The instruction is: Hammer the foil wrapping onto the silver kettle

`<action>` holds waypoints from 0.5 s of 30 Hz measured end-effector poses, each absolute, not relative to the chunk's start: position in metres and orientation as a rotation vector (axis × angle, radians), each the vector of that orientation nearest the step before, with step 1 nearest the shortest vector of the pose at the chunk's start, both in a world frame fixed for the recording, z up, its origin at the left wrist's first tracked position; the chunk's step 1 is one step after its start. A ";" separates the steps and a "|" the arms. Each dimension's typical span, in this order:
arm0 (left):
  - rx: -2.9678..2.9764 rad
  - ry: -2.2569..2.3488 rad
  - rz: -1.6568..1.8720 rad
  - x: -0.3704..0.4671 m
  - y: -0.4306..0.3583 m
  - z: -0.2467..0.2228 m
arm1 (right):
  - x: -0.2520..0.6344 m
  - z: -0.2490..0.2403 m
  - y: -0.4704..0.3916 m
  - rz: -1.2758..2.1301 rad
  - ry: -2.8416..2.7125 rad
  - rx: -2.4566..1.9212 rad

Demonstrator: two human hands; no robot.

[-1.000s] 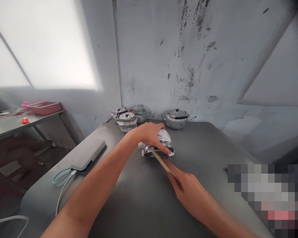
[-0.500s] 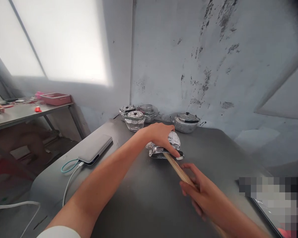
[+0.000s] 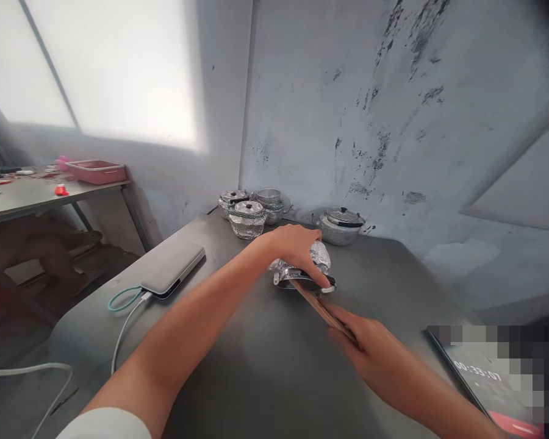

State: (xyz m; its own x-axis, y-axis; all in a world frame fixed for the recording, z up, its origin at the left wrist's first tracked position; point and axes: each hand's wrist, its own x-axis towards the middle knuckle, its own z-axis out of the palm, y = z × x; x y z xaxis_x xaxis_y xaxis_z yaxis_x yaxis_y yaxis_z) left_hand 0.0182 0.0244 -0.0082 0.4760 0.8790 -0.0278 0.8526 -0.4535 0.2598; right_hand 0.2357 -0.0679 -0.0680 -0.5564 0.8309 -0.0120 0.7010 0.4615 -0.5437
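My left hand is wrapped over a small foil-covered pot, tilted so that its rim and dark handle face me. The thumb presses near the handle. In my right hand is a long wooden stick, gripped between thumb and fingers. Its far end meets the pot at the rim; whether the tip goes inside is hard to see. My left palm covers part of the foil.
Behind, by the wall, stand several small silvery pots, and a lidded pot sits further right. A power bank with a white cable lies at left. A phone showing a timer rests at right. A pink basket stands on another table.
My right hand has turned the stick and shifted its tip left along the pot's rim. My left hand keeps its hold. The view has moved slightly, showing more of the phone.
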 end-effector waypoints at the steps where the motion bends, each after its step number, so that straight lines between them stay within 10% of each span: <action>1: 2.487 1.487 0.162 0.018 0.024 -0.008 | 0.233 -0.063 -0.068 0.722 -2.485 -1.317; 15: 2.491 1.473 0.167 0.016 0.023 -0.007 | 0.218 -0.038 -0.055 0.689 -2.562 -1.586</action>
State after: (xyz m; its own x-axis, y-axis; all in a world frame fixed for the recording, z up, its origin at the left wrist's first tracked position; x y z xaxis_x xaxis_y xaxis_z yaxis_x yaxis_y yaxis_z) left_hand 0.0164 0.0228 -0.0074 0.4848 0.8743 -0.0246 0.8465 -0.4620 0.2644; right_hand 0.2179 -0.0550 -0.0381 -0.4725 0.8613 -0.1871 0.8388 0.3743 -0.3953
